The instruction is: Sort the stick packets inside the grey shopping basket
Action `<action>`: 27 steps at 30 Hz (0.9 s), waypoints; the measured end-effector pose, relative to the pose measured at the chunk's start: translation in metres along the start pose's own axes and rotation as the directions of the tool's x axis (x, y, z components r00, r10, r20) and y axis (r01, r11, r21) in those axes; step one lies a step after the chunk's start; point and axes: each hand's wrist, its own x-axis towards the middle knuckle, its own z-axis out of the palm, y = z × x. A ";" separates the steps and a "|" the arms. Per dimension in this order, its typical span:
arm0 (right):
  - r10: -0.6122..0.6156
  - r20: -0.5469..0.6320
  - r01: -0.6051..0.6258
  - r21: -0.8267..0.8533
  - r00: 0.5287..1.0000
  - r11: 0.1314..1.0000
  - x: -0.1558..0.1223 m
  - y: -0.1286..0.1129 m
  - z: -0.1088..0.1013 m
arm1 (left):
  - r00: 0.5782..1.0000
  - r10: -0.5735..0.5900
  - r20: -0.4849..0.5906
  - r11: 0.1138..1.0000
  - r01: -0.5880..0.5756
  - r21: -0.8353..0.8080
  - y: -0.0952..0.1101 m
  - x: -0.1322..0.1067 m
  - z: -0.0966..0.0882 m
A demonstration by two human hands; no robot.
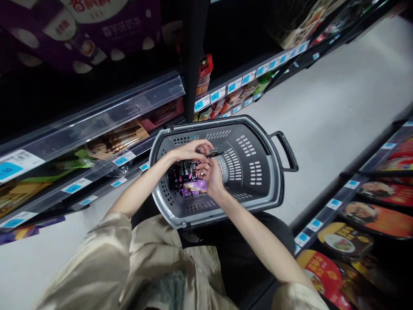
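A grey shopping basket with slotted walls sits at my lap. My left hand is inside its opening, fingers bent around a small dark item whose kind I cannot make out. Close beside it, my right hand has its fingers curled up toward the same dark item; its grip is partly hidden. Beneath the hands, several small dark wrapped packets lie at the left end of the basket. A purple packet rests among them, near the front wall.
Shelves with price labels run along the left. A large purple carton stands above. On the right, another shelf holds packaged food tubs. Pale floor stretches between them. The basket's black handle sticks out rightward.
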 end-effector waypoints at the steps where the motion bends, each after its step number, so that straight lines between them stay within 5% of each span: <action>1: -0.003 -0.006 0.003 -0.022 1.000 1.000 0.000 -0.001 0.000 | 0.999 -0.022 -0.045 0.999 0.020 -0.049 0.001 0.000 0.000; 9: -0.107 -0.032 0.101 -0.149 0.994 0.984 0.004 -0.005 0.000 | 0.968 -0.092 -0.231 0.969 0.033 -0.246 0.003 0.004 0.000; 17: -0.397 0.064 0.402 -0.107 0.915 0.909 0.004 0.007 0.000 | 0.988 -0.112 -0.106 0.945 0.073 -0.320 -0.003 0.004 0.000; 27: -0.390 0.061 0.394 -0.074 0.919 0.916 -0.001 0.008 0.001 | 0.992 -0.066 -0.111 0.930 0.020 -0.368 0.004 0.003 0.004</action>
